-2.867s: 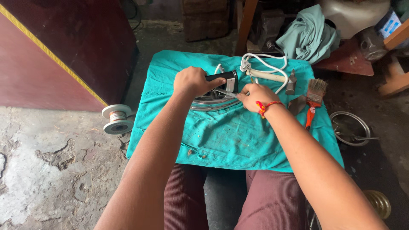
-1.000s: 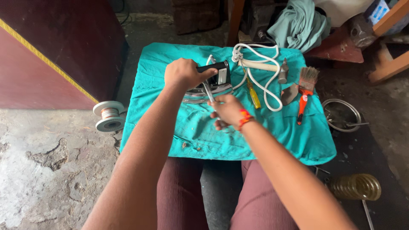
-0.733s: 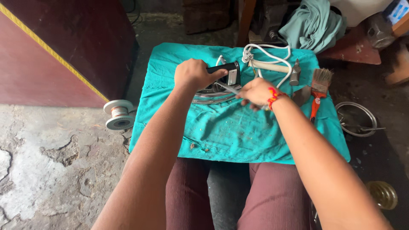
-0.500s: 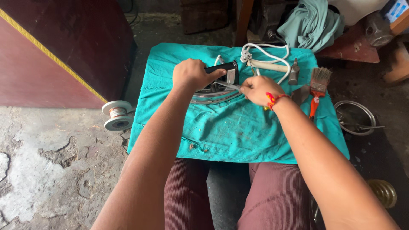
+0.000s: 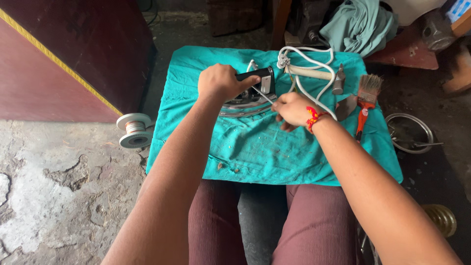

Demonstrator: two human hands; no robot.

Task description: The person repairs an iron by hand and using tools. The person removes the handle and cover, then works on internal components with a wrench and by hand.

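Two hands work on one clothes iron (image 5: 248, 98), which lies on a teal cloth (image 5: 255, 147) spread over a low bench, just beyond the person's knees. The left hand (image 5: 221, 81) is clamped around the black handle (image 5: 255, 75) of the iron, fingers curled fully over it, pinning the iron flat against the cloth. The right hand (image 5: 292, 108), with a red thread at the wrist, has its grip pinched together on a thin metal tool (image 5: 262, 95) whose tip reaches in under the handle, toward the body of the iron; what the tip meets is too small to tell.

To do this well, the left hand should, in my judgement, press straight down so the smooth soleplate does not slide on the cloth as the tool pushes. The tool wants to sit square to its seat, with light, steady force from the wrist, since a slip would send the point toward the left fingers just beside it.

A white cord (image 5: 314, 73) loops just beyond the right hand, over a hammer (image 5: 319, 76); keep it clear of the wrist. A paintbrush (image 5: 367, 95) with an orange handle lies to the right, and a spool of wire (image 5: 135, 130) sits on the floor at left.
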